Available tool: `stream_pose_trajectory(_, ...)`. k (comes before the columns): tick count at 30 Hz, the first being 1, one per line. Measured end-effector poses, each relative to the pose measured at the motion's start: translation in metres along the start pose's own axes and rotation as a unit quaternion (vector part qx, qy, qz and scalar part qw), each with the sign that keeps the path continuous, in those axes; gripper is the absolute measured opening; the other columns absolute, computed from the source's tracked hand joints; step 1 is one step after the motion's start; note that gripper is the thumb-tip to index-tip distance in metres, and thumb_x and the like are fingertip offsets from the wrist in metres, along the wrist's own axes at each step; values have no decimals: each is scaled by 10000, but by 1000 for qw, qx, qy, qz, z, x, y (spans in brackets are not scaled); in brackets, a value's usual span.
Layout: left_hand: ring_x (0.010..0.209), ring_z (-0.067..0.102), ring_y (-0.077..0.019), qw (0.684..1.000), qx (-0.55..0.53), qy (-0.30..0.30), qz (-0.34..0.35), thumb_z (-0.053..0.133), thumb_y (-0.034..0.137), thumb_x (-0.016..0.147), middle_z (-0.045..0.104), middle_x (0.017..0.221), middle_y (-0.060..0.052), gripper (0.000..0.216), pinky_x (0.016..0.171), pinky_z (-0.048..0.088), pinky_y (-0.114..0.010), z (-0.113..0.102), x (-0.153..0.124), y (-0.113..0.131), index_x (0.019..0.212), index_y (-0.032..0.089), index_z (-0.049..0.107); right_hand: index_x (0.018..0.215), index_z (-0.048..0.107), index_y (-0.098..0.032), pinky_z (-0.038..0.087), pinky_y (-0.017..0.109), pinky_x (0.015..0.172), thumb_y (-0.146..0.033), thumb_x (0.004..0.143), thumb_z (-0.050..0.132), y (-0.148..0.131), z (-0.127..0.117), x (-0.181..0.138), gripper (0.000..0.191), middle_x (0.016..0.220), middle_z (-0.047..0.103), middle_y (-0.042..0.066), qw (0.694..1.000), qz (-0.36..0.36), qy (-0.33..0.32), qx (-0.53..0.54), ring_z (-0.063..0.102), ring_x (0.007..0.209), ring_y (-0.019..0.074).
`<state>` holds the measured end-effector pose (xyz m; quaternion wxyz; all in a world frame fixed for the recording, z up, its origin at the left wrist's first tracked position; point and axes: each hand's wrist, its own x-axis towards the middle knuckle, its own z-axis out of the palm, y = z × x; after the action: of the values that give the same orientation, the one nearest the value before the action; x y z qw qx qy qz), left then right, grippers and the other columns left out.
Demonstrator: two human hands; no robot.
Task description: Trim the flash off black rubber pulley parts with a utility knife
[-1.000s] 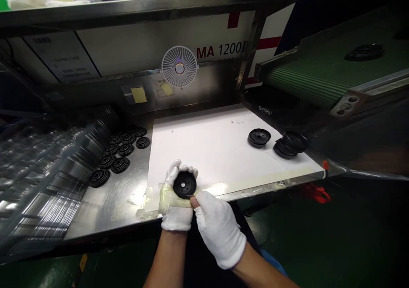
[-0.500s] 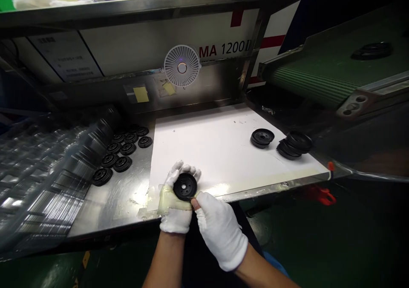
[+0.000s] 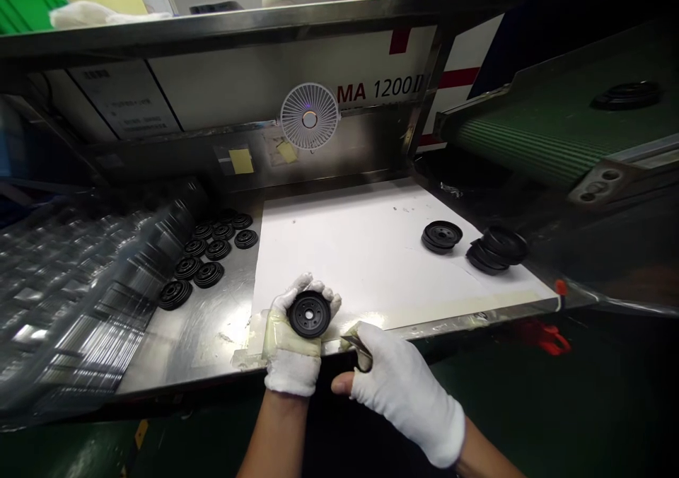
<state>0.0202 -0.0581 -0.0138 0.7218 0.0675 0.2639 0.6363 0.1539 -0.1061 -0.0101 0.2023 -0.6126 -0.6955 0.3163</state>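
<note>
My left hand (image 3: 291, 336), in a white glove with a yellowed palm, holds a round black wheel-like part (image 3: 310, 315). Its face, with a centre hole and smaller holes around it, is turned up towards me. Just to the right, my right hand (image 3: 400, 379) wears a white glove with the thumb tip bare. Between its fingers is a thin, pointed piece like a small blade (image 3: 356, 344), partly hidden; it is apart from the black part. Both hands are at the front edge of the bench, by the white sheet (image 3: 339, 245).
Left of the sheet stand several black round parts (image 3: 209, 274), beside clear plastic trays (image 3: 79, 287). More black parts (image 3: 442, 236) lie stacked at the sheet's right. A green conveyor (image 3: 530, 138) carries another black part. A small fan (image 3: 310, 116) hangs behind.
My right hand has pulled away from the black part, to the right and slightly down, and its thumb has spread. The left hand still holds the part, its face turned a little more to view.
</note>
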Motion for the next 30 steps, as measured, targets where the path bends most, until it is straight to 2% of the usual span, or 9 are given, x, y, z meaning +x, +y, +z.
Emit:
stream_pose_trajectory(4,771,562,-179,1000,-13,12,-13,539,213,734,550,782,-43,145,788,478,-365,8,-2,5,842,131,591,949,514,-221,439,302,653,-382,821,491,6,-1,-1,207,813,587,10,996,-69,58,3,550,731,170)
stream_pose_trajectory(9,778,567,-192,999,-18,42,-28,536,191,724,559,778,-53,116,792,480,-390,14,-4,9,802,125,591,1292,369,-209,369,394,976,-146,839,323,24,4,2,459,1220,500,72,976,-143,159,48,467,1123,194)
stream_pose_trajectory(13,773,579,-196,998,-23,52,-31,537,187,717,574,769,-55,115,778,488,-388,15,-2,8,791,127,602,1283,413,-245,519,308,700,-208,863,369,35,2,6,424,1046,593,54,965,-58,117,228,585,768,139)
stream_pose_trajectory(15,751,583,-192,997,-27,53,-42,535,192,717,578,750,-54,109,761,495,-385,14,0,7,769,127,605,1246,462,-267,500,257,556,-250,869,409,38,1,6,381,983,608,42,940,-43,117,316,541,601,97)
stream_pose_trajectory(18,727,586,-186,997,-38,47,-52,539,207,716,585,739,-55,113,760,496,-392,11,3,6,754,127,609,1193,513,-284,475,239,520,-257,828,498,39,1,6,366,1017,598,40,904,-65,132,401,531,596,90)
stream_pose_trajectory(21,765,595,-202,997,-38,52,-51,568,204,699,601,767,-57,122,792,486,-414,8,4,6,784,130,617,1143,520,-230,440,226,435,-348,803,536,37,-2,6,361,985,604,64,889,-5,159,430,540,564,100)
stream_pose_trajectory(24,799,600,-213,996,-37,67,-49,584,204,693,610,783,-57,122,818,478,-426,6,3,5,786,132,616,949,547,-174,442,228,442,-436,812,497,32,-6,7,300,849,615,60,909,66,129,390,542,546,107)
stream_pose_trajectory(26,835,599,-221,996,-40,68,-44,574,214,707,613,801,-62,128,836,469,-433,7,1,5,797,132,614,835,533,-176,451,228,488,-450,831,454,30,-8,7,285,767,606,35,929,66,94,352,540,554,104)
stream_pose_trajectory(30,1087,502,-289,999,-15,0,-41,470,251,782,560,1131,-103,296,909,405,-518,7,-9,14,1049,168,569,817,517,-196,440,219,505,-471,869,366,35,-15,5,318,717,589,7,959,51,64,272,537,561,103)
